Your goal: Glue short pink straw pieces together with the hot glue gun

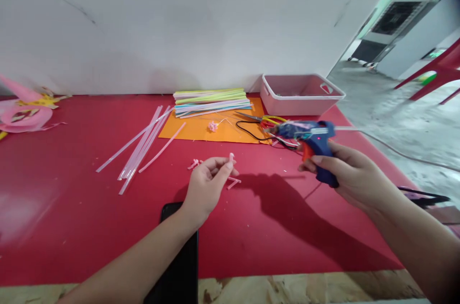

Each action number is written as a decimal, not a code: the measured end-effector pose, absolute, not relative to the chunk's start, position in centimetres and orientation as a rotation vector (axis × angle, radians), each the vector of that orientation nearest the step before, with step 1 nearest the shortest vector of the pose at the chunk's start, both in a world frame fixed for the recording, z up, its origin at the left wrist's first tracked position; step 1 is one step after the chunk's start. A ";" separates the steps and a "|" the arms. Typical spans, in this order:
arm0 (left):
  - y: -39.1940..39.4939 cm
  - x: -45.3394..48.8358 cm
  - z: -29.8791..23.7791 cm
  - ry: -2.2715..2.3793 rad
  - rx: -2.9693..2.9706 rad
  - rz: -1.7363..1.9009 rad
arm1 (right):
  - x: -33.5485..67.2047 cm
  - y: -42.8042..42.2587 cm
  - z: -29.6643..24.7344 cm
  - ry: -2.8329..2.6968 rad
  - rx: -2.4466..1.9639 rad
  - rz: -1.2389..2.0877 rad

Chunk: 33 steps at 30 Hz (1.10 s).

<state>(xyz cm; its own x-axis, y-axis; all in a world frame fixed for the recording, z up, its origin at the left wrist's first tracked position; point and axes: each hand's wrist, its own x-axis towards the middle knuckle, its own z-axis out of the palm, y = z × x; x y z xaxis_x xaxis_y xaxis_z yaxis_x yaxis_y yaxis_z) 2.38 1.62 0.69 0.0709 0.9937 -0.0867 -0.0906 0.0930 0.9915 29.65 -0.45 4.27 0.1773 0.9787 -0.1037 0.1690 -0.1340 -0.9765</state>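
My right hand (350, 174) grips a blue glue gun (312, 143) by its handle, one finger on the orange trigger, nozzle pointing left above the red table cover (89, 217). My left hand (208, 184) is palm up over the middle of the table and pinches a small pink straw piece (231, 157) between thumb and fingertips. Small pink straw bits (195, 164) lie on the cloth just beyond and beside that hand.
Loose clear and pink straws (143, 146) lie left of centre. A stack of coloured straws (212, 101) and scissors (253, 117) sit at an orange sheet (201, 129). A white bin (300, 94) stands at back right, a black phone (179, 265) under my left forearm, pink craft pieces (25, 112) far left.
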 end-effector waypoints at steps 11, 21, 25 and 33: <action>1.4 1.2 0.6 0.992 1.144 1.007 | 25.7 -1.8 -0.9 -1.013 -1.244 1.517; 1.2 1.3 0.8 1.023 1.163 0.994 | 23.6 -2.8 -1.2 -0.911 -1.344 1.557; 1.2 1.3 0.9 1.022 1.151 0.978 | 23.7 -3.1 -1.5 -0.933 -1.389 1.492; 1.0 1.4 1.0 1.011 1.137 0.960 | 24.0 -3.4 -1.9 -1.046 -1.501 1.412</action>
<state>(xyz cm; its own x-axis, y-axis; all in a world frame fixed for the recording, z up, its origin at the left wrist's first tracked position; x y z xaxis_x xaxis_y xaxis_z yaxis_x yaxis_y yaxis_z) 1.37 0.98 1.01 0.2640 0.9552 -0.1337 -0.0844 0.1609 0.9833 23.99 -3.44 -1.87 0.0314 0.9434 -0.3303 0.0411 -0.3314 -0.9426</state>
